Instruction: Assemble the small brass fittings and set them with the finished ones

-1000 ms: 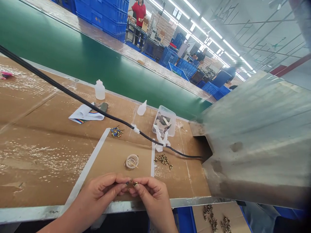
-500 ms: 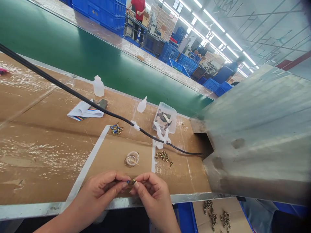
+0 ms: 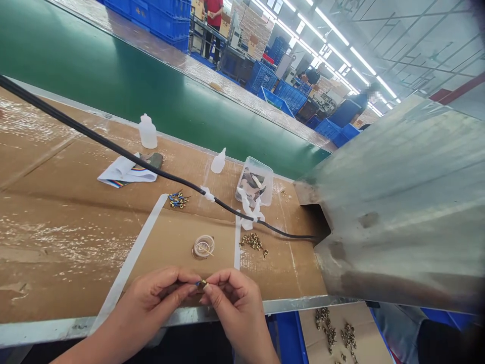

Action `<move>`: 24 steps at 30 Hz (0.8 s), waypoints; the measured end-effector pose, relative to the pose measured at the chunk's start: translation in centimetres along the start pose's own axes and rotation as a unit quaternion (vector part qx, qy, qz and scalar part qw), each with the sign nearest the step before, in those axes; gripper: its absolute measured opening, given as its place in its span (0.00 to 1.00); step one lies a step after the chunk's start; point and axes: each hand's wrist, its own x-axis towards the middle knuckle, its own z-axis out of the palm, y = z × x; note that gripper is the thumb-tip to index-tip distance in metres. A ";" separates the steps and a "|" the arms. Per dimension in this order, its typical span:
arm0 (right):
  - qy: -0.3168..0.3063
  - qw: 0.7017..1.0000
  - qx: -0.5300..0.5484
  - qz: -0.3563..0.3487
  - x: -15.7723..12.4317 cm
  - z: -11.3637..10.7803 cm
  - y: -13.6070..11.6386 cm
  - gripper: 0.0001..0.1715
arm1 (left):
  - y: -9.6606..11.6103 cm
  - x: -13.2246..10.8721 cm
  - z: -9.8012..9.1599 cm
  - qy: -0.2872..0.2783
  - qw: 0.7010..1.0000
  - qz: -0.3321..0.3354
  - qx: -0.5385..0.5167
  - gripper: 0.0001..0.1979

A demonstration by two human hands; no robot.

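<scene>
Your left hand (image 3: 157, 296): thumb and index pinch the blue end of a tiny blue and brass-coloured part (image 3: 202, 284). Your right hand (image 3: 235, 298): thumb and index squeeze the brass end, tips almost meeting the left's. Can't tell if it's one piece or two; fingertips cover most of it. You've got the part up on the near side of the small round clear plastic cup (image 3: 195, 248). Thin pale stick (image 3: 207, 251) leans in the cup.

Beyond and left of cup: small heap of blue and brass-coloured pieces (image 3: 178, 200). Right of cup, past a white tape strip (image 3: 237, 253): heap of brass-coloured pieces (image 3: 253, 242). Beyond cup: black cable (image 3: 94, 137) running across, then a small white dropper bottle (image 3: 218, 163). Beyond and right: rectangular clear plastic box (image 3: 269, 189), scraps inside. Beyond and well left: folded white paper with rainbow stripes (image 3: 123, 169), larger white plastic bottle (image 3: 147, 132).

Farther out past the cup: green conveyor belt (image 3: 125, 81), stacked blue plastic crates (image 3: 151, 17), a person in a red top (image 3: 214, 12). Well right of cup: big grey sheet-metal housing (image 3: 397, 217).
</scene>
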 end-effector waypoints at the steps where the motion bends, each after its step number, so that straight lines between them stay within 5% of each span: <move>1: 0.000 1.000 -0.003 0.001 0.1 0.0 0.1 0.10 | 0.1 0.0 0.0 -0.001 1.000 0.002 0.000 0.08; 15: 0.019 0.999 -0.029 0.023 0.0 0.0 0.1 0.10 | 1.2 0.0 -0.2 0.009 0.984 0.087 0.153 0.08; 24: 0.015 0.999 -0.050 0.000 0.0 -0.1 -0.1 0.08 | 1.3 0.0 -0.1 -0.005 0.988 0.070 0.137 0.09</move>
